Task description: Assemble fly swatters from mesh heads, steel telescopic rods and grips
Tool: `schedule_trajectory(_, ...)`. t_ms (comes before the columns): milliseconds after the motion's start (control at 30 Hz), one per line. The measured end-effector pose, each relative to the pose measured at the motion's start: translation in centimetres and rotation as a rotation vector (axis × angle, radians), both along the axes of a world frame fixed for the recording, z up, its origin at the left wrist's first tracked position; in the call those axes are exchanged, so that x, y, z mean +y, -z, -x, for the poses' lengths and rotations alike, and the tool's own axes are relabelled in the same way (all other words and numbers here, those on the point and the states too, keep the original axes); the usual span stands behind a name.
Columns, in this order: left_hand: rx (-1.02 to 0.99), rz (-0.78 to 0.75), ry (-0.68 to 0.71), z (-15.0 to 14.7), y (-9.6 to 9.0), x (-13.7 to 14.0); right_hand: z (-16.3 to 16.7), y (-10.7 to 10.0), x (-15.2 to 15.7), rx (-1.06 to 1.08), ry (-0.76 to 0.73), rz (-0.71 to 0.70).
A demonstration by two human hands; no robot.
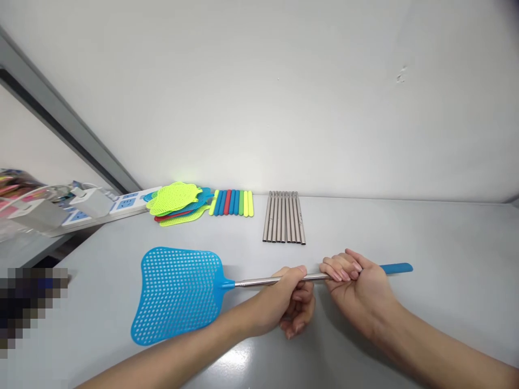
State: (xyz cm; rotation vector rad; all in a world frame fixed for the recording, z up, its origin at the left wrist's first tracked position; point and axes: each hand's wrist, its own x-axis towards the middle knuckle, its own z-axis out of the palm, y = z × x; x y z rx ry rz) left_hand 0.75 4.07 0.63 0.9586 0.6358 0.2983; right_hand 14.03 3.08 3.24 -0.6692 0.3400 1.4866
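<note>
A fly swatter point(178, 294) with a blue mesh head, a metal telescopic rod and a blue handle grip point(399, 268) lies crosswise in front of me, its head to the left. My left hand point(294, 297) is closed on the middle of the rod, thumb on top and fingers curled below. Farther right, my right hand point(357, 283) wraps round the rod near the blue grip, palm turned up. The grip's end sticks out beyond the right hand. Part of the rod is hidden by both hands.
Behind lie stacked swatter heads point(176, 197) in yellow, blue and red, a row of coloured grips point(231, 203) and a row of metal rods point(283, 217). A power strip point(125, 202) with plugged-in adapters stands at the left edge. A wall point(284, 108) closes off the table's back.
</note>
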Motion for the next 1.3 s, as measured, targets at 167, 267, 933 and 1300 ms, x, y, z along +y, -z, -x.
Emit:
schedule_trajectory(167,-0.001,-0.016,-0.014,-0.14,-0.06,-0.02,0.30,-0.12,-0.11,-0.022,0.010,-0.007)
schedule_trajectory(267,-0.028,-0.020,-0.018,-0.21,-0.04,-0.08,0.36,-0.22,-0.26,-0.021,0.016,-0.016)
schedule_trajectory(933,-0.098,-0.075,-0.108,-0.65,0.08,-0.37,0.73,0.55,-0.75,-0.030,0.005,-0.076)
schedule_trajectory(1300,-0.072,-0.111,-0.089,-0.68,-0.03,-0.31,0.84,0.66,-0.90,-0.059,-0.011,-0.098)
